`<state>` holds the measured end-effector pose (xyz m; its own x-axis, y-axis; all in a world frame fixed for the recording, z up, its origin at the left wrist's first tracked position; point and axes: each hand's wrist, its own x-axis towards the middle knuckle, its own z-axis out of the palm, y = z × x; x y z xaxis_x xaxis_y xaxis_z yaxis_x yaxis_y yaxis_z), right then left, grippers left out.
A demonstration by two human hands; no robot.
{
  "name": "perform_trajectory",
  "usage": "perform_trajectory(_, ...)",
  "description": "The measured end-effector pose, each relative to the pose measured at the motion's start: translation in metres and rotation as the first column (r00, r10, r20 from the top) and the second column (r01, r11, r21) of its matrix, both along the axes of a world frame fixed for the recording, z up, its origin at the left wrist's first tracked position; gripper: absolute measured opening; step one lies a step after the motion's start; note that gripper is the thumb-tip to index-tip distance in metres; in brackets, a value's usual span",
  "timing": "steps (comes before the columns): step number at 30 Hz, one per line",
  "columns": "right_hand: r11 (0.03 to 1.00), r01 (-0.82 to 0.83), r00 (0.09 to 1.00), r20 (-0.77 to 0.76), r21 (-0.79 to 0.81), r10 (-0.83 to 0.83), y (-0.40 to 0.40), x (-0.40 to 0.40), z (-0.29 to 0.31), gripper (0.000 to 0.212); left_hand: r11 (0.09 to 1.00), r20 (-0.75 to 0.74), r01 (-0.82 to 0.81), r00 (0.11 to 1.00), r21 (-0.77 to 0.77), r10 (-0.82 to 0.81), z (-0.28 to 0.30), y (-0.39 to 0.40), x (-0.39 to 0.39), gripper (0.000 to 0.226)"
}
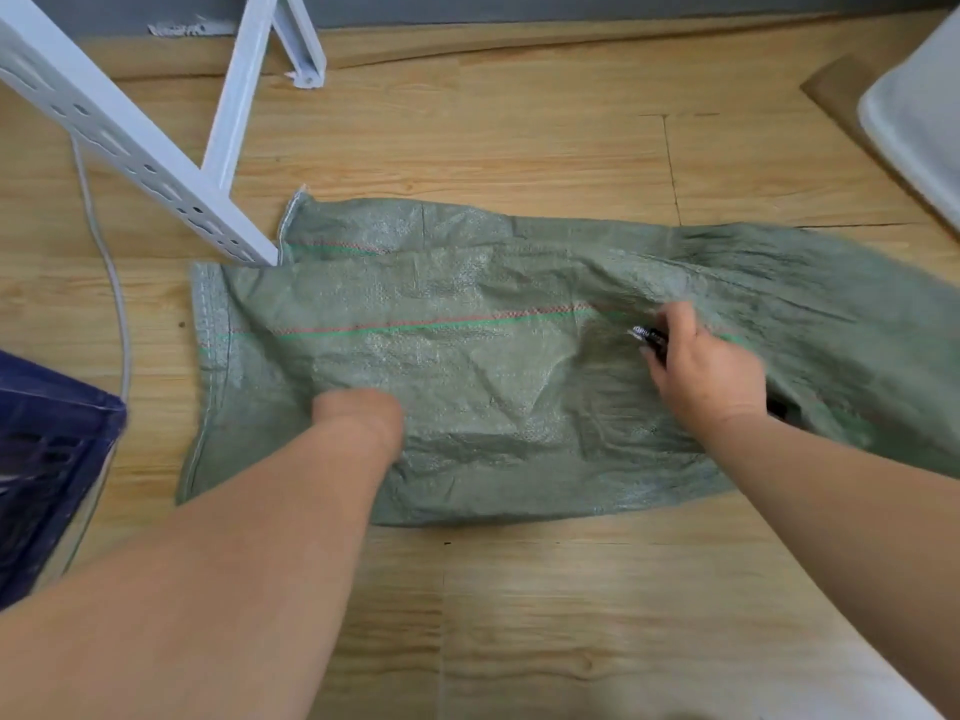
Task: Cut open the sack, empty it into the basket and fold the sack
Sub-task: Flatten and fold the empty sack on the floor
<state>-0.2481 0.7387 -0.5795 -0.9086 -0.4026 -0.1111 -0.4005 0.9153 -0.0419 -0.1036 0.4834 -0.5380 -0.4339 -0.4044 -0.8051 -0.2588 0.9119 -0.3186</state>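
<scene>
A green woven sack (467,324) with a thin red and green stripe lies flat and wrinkled on the wooden floor. My left hand (358,413) presses on its near left part, fingers curled under and hidden from view. My right hand (701,371) rests on the sack's right part, closed around a small dark tool (647,336) with a black and white tip. The sack's right end (857,324) is lifted and blurred. At the left edge stands a dark blue basket (47,459), of which only a corner shows.
A white metal frame leg (156,168) stands on the floor, touching the sack's far left corner. A white cable (117,283) curves past the basket. A white tub (919,111) sits at the far right. Grey wall runs along the back.
</scene>
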Motion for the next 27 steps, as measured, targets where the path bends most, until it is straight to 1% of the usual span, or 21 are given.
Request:
perform_trajectory(1,0.996,0.075,0.997,0.002,0.037,-0.075,0.005,-0.002,0.001,0.044,0.999,-0.186,0.015,0.983,0.028,-0.01,-0.004,0.002,-0.001,0.036)
perform_trajectory(2,0.979,0.17,0.985,0.02,0.115,-0.174,0.01,-0.004,0.003,0.054,0.996,-0.329,0.054,0.944,0.073,-0.027,-0.009,0.008,-0.004,0.035)
perform_trajectory(3,0.945,0.246,0.963,0.054,0.214,-0.263,0.015,-0.005,0.005,0.06,0.983,-0.407,0.103,0.913,0.149,-0.034,-0.015,0.019,-0.005,0.036)
perform_trajectory(4,0.912,0.288,0.94,0.094,0.293,-0.328,0.022,-0.007,0.01,0.057,0.96,-0.438,0.151,0.898,0.234,-0.034,-0.017,0.032,-0.007,0.04)
perform_trajectory(6,0.886,0.329,0.901,0.173,0.328,-0.399,0.037,-0.015,0.02,0.031,0.903,-0.447,0.239,0.892,0.356,-0.06,-0.021,0.06,-0.008,0.048)
perform_trajectory(7,0.88,0.367,0.887,0.172,0.302,-0.429,0.043,-0.02,0.026,0.024,0.885,-0.425,0.262,0.901,0.385,-0.082,-0.025,0.072,-0.008,0.052)
perform_trajectory(8,0.876,0.403,0.883,0.139,0.266,-0.448,0.048,-0.024,0.032,0.025,0.872,-0.385,0.283,0.915,0.4,-0.121,-0.03,0.082,-0.006,0.055)
perform_trajectory(9,0.878,0.426,0.889,0.081,0.219,-0.451,0.052,-0.028,0.036,0.033,0.864,-0.325,0.308,0.928,0.399,-0.181,-0.033,0.09,-0.004,0.057)
perform_trajectory(10,0.89,0.425,0.901,0.017,0.166,-0.434,0.053,-0.031,0.041,0.049,0.868,-0.25,0.319,0.939,0.38,-0.236,-0.037,0.096,-0.002,0.058)
perform_trajectory(11,0.911,0.392,0.92,-0.029,0.129,-0.392,0.054,-0.031,0.047,0.067,0.878,-0.187,0.329,0.942,0.347,-0.279,-0.039,0.1,0.0,0.057)
perform_trajectory(12,0.936,0.338,0.941,-0.054,0.098,-0.334,0.055,-0.029,0.051,0.077,0.889,-0.144,0.336,0.941,0.31,-0.306,-0.039,0.102,0.001,0.057)
perform_trajectory(13,0.957,0.28,0.959,-0.067,0.077,-0.275,0.059,-0.027,0.052,0.079,0.896,-0.134,0.346,0.938,0.278,-0.321,-0.037,0.104,0.001,0.056)
perform_trajectory(14,0.971,0.227,0.973,-0.071,0.076,-0.221,0.066,-0.024,0.051,0.072,0.896,-0.162,0.361,0.931,0.259,-0.328,-0.034,0.106,-0.001,0.054)
perform_trajectory(16,0.981,0.113,0.993,0.007,0.158,-0.116,0.087,-0.019,0.048,0.037,0.885,-0.265,0.384,0.911,0.263,-0.316,-0.028,0.115,-0.011,0.049)
perform_trajectory(17,0.971,0.096,0.991,0.074,0.217,-0.115,0.099,-0.019,0.045,0.023,0.877,-0.305,0.386,0.904,0.286,-0.299,-0.024,0.121,-0.018,0.048)
perform_trajectory(18,0.955,0.146,0.97,0.15,0.258,-0.189,0.111,-0.021,0.042,0.017,0.867,-0.323,0.385,0.903,0.316,-0.284,-0.02,0.128,-0.024,0.048)
perform_trajectory(20,0.896,0.363,0.847,0.311,0.257,-0.432,0.131,-0.025,0.039,0.018,0.838,-0.324,0.393,0.904,0.378,-0.278,-0.015,0.145,-0.034,0.046)
perform_trajectory(21,0.858,0.456,0.785,0.348,0.238,-0.513,0.14,-0.026,0.035,0.02,0.825,-0.329,0.4,0.902,0.4,-0.279,-0.015,0.154,-0.038,0.043)
perform_trajectory(22,0.833,0.506,0.755,0.352,0.221,-0.553,0.147,-0.027,0.031,0.024,0.814,-0.336,0.403,0.901,0.417,-0.274,-0.015,0.163,-0.039,0.041)
perform_trajectory(25,0.848,0.507,0.797,0.29,0.152,-0.529,0.162,-0.029,0.025,0.04,0.789,-0.341,0.43,0.892,0.438,-0.296,-0.02,0.184,-0.036,0.038)
perform_trajectory(27,0.877,0.478,0.85,0.227,0.051,-0.476,0.167,-0.032,0.025,0.04,0.784,-0.318,0.446,0.889,0.431,-0.33,-0.024,0.194,-0.034,0.039)
